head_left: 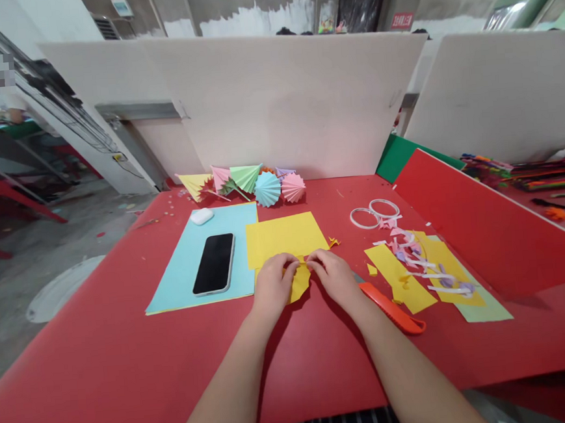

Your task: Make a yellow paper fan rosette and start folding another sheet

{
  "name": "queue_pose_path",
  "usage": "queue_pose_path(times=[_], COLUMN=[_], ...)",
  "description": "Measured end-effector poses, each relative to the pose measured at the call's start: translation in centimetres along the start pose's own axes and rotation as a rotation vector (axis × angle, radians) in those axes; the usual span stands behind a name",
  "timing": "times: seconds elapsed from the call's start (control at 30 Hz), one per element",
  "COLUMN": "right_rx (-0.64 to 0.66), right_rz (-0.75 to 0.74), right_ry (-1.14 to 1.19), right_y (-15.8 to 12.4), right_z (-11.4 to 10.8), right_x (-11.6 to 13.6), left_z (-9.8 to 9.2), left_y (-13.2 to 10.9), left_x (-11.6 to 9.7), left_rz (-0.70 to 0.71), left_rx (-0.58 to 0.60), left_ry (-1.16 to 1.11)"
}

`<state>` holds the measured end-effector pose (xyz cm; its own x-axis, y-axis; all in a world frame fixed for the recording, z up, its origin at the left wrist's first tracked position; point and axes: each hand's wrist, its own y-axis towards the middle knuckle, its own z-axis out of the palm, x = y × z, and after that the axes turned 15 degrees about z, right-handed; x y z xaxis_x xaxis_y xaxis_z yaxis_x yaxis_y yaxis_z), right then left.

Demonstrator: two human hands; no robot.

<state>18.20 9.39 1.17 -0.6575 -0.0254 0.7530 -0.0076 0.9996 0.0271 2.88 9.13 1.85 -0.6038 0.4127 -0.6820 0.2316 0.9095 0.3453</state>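
Observation:
A cut piece of yellow paper [300, 284] is pinched at its upper edge between both hands. My left hand [275, 280] grips it from the left, thumb and fingers pressed together. On the other side my right hand [333, 272] holds it the same way, the two sets of fingertips close to each other. Just beyond them lies a larger yellow sheet [284, 237], flat on the table. Beside my right wrist rests an orange-handled cutting tool [395, 310], its front end partly hidden by the hand. The lower edge of the held paper looks rounded.
A black-screened phone [214, 264] and a white earbud case [202, 216] lie on light blue paper [171, 282]. Folded paper fans [267, 188] stand at the back. To the right are tape rolls [365, 218], yellow strips [400, 277] and scraps; a red board [489, 228] leans there.

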Motion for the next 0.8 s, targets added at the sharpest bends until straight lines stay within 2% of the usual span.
queue_pose_path(times=[0.37, 0.8], right_rx=[-0.005, 0.001], right_rz=[0.003, 0.030], right_ry=[0.019, 0.056], right_y=[0.00, -0.10], right_z=[0.28, 0.16], right_x=[-0.34, -0.08], left_z=[0.19, 0.11], left_y=[-0.02, -0.11], left_x=[0.16, -0.07], left_rz=[0.032, 0.003], left_rx=[0.013, -0.004], left_ry=[0.013, -0.001])
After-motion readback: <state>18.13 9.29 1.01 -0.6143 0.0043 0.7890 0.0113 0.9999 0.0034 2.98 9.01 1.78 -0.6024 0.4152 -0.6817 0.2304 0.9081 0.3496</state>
